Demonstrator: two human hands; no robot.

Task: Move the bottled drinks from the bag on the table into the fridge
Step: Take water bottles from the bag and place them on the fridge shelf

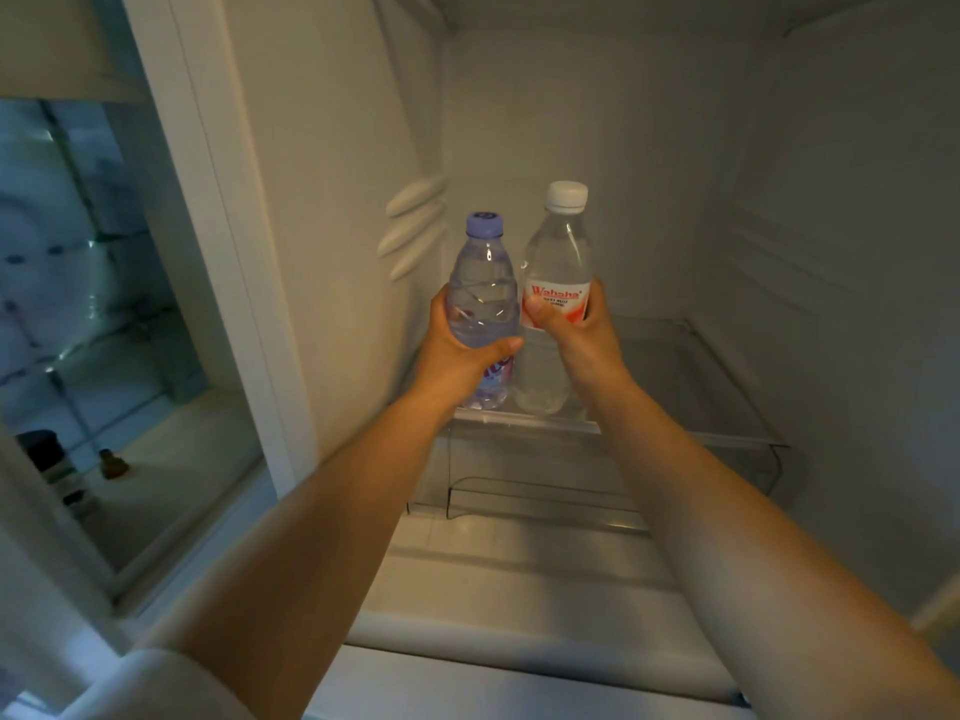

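Observation:
Both arms reach into the open fridge [597, 148]. My left hand [457, 356] grips a small clear bottle with a purple cap [483, 283] around its middle. Beside it, my right hand [576, 330] grips a taller clear bottle with a white cap and a red label [558, 252]. The two bottles stand upright, side by side, at the front left of the glass shelf [691, 387]. Their bases sit at the shelf's front edge; I cannot tell whether they rest on it. The bag and the table are out of view.
The glass shelf stretches to the right of the bottles. Below it lies a clear drawer [519, 496]. The fridge's left wall [337, 226] has ribbed mouldings [413, 226] close to the purple-capped bottle. To the left, the door's edge [208, 252] and a tiled room show.

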